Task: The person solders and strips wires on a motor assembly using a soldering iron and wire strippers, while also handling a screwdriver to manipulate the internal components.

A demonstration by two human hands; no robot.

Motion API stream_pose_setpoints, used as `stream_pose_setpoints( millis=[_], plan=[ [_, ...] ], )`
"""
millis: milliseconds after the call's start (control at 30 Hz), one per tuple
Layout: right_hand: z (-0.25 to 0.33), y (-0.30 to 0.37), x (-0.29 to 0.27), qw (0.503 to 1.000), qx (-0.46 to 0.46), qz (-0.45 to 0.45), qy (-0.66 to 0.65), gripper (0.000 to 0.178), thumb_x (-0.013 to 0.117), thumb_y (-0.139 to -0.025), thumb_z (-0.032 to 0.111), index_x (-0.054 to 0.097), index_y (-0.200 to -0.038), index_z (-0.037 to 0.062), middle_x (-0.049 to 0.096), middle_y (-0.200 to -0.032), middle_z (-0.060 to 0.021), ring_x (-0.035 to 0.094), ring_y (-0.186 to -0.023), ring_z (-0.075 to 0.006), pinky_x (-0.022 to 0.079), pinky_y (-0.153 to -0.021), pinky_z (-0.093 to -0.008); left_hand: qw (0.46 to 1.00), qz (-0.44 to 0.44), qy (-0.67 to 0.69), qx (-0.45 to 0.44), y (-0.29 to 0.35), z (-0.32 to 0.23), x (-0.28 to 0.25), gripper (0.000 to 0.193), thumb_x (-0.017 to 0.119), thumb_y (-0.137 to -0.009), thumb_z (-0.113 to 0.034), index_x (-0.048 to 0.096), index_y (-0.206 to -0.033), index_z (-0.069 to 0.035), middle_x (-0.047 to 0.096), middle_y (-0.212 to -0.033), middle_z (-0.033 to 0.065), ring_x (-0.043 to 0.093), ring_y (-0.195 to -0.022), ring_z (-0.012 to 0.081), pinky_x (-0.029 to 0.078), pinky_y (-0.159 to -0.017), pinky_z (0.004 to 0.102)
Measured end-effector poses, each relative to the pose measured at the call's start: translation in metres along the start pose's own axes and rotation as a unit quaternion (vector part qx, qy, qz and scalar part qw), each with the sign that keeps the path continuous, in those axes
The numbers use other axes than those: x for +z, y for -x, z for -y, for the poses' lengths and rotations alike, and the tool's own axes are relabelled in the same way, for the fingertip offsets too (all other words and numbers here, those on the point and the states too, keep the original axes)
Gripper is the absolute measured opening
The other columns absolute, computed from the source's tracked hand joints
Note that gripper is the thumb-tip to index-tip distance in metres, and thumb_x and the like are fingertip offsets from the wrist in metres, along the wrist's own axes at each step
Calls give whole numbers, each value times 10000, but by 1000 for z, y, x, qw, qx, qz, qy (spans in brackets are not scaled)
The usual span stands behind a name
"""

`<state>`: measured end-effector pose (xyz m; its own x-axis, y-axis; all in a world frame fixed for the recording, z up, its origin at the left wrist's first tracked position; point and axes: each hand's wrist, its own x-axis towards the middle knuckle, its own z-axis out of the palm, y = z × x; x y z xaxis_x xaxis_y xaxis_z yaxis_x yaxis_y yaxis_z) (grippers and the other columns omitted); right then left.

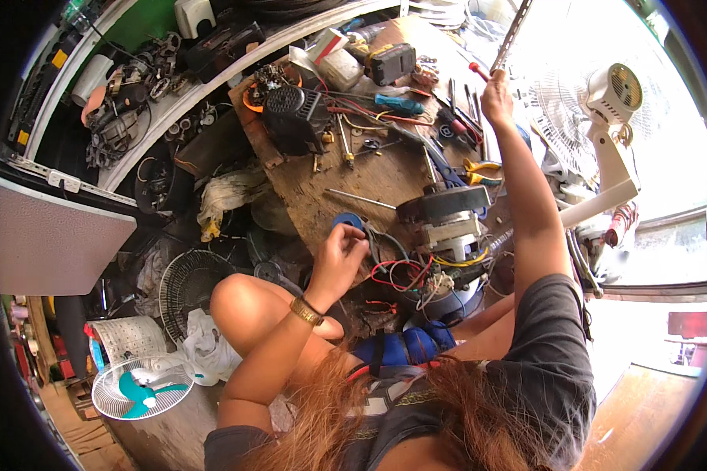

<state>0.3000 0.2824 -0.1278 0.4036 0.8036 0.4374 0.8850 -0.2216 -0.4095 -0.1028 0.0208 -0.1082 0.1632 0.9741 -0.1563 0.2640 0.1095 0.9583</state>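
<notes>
My right hand is stretched far forward, closed around a slim tool with a red handle, which looks like a screwdriver. Its fingers are at the lower end of a slotted metal bar. Over the near edge of the wooden board, my left hand has its fingers curled together. A blue ring-shaped roll shows just beyond those fingertips; whether they grip it is hidden. Right of that hand stands a fan motor with a dark round casing and loose coloured wires.
The wooden board carries a black motor cover, a metal rod, yellow-handled pliers and a battery pack. A white fan stands at the right. Fan guards and a small teal-bladed fan lie at the left.
</notes>
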Motion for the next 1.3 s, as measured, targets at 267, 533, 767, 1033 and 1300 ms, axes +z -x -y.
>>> stream_pose_setpoints(
  millis=[267, 533, 767, 1033, 1300],
  plan=[
    [-24, 32, -137, 954, 86, -74, -276, 470, 528, -968, 159, 444, -1385, -41, 612, -1019, -224, 607, -863, -281, 475, -801, -422, 929, 5, -160, 335, 18, -46, 3, 326, 664, -747, 18, 613, -1065, -37, 625, -1145, 147, 589, -1072, 341, 469, -920, 413],
    [-70, 108, -223, 897, 86, -97, -424, 330, 596, -1029, 228, 614, -1272, 4, 611, -881, -10, 509, -733, -68, 434, -670, -251, 876, -8, -155, 456, 14, -99, 12, 144, 703, -800, -33, 647, -932, -44, 618, -1006, 106, 593, -917, 277, 473, -805, 385],
    [-42, 150, -273, 920, 38, -147, -362, 286, 559, -1025, 133, 546, -1292, 34, 629, -928, -22, 506, -763, -66, 433, -684, -240, 805, 114, -359, 458, 7, -161, 47, 142, 815, -763, -188, 752, -879, -136, 556, -912, 36, 517, -905, 262, 447, -798, 397],
    [-59, 175, -295, 945, -39, -92, -310, 270, 570, -1017, 116, 588, -1273, 33, 692, -1052, -100, 626, -1007, -142, 486, -894, -295, 839, 81, -264, 470, 8, -153, 44, 107, 782, -781, -148, 695, -842, -145, 630, -908, 7, 552, -924, 242, 416, -777, 409],
    [-38, 192, -294, 945, -40, -51, -320, 270, 548, -1020, 104, 580, -1268, 2, 690, -1100, -93, 634, -1078, -162, 460, -978, -307, 924, -14, 16, 382, 32, -100, 35, 53, 673, -923, -83, 626, -922, -60, 636, -866, 92, 610, -772, 272, 450, -804, 360]
  ],
)
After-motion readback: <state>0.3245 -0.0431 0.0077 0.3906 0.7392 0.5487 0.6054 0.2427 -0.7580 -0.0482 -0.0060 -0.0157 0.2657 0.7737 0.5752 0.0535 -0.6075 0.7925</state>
